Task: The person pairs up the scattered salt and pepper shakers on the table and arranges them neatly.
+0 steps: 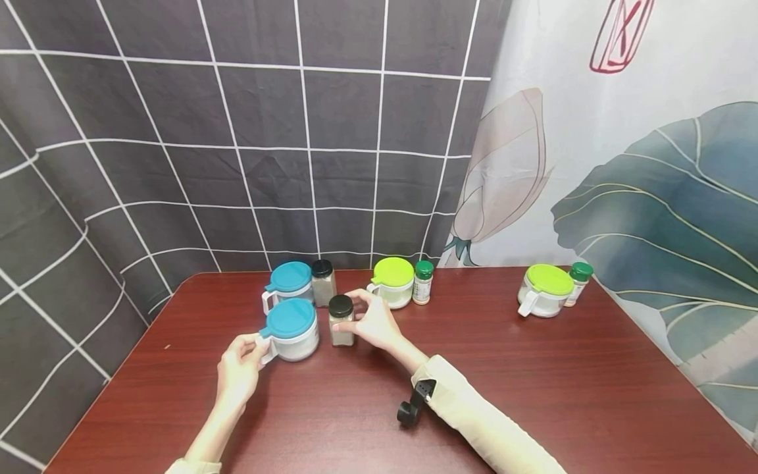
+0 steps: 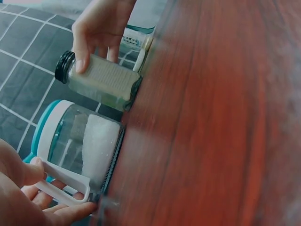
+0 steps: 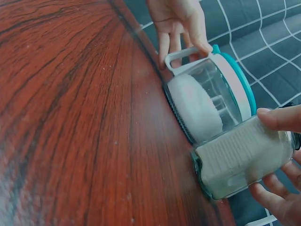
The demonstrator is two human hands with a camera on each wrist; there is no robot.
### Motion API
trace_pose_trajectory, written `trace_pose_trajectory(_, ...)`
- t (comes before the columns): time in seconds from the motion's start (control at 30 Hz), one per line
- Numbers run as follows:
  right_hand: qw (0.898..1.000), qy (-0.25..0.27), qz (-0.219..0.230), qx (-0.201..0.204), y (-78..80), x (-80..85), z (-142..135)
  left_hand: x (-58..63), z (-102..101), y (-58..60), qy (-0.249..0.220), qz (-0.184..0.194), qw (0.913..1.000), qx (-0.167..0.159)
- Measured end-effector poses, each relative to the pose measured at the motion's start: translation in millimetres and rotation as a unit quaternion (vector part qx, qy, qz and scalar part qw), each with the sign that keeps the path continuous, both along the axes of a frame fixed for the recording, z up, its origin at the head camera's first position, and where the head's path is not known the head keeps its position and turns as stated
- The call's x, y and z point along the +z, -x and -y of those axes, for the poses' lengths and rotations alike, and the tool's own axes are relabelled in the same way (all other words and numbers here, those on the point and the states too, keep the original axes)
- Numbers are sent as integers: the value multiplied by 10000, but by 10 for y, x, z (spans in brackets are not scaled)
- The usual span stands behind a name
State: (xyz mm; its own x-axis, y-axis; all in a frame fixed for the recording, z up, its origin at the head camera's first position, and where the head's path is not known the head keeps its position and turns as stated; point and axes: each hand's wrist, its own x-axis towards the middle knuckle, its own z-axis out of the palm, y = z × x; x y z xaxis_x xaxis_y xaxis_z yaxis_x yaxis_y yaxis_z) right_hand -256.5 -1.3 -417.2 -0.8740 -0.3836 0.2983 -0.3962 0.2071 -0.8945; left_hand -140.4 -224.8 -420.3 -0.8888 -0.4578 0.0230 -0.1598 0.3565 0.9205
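Observation:
In the head view, my left hand (image 1: 238, 370) pinches the white handle of the front blue-lidded seasoning jar (image 1: 294, 339). Clear walls show white grains inside that jar (image 2: 101, 146) in the left wrist view. To its right, my right hand (image 1: 377, 322) grips a square glass spice bottle (image 1: 341, 327) with a black cap, thumb on the near side. The right wrist view shows greyish-beige powder filling the bottle (image 3: 240, 155). Behind them stand a second blue-lidded jar (image 1: 290, 278) and another black-capped bottle (image 1: 323, 284), side by side.
A green-lidded jar (image 1: 393, 282) and a green-capped shaker (image 1: 423, 283) stand behind my right hand. Another green-lidded jar (image 1: 545, 289) and green-capped shaker (image 1: 579, 283) stand far right. A tiled-pattern cloth (image 1: 254, 171) hangs behind the brown table (image 1: 474, 368).

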Motion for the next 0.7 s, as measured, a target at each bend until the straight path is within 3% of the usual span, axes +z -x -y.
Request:
trace_pose_trajectory(0.5,9998,-181,84,-14,23,10,52,31,86,24,456,9,9988,154)
trace_pose_trajectory(0.7,9993,-370,73,46,35,22,79,29,124,62,441,-26,9989,172)
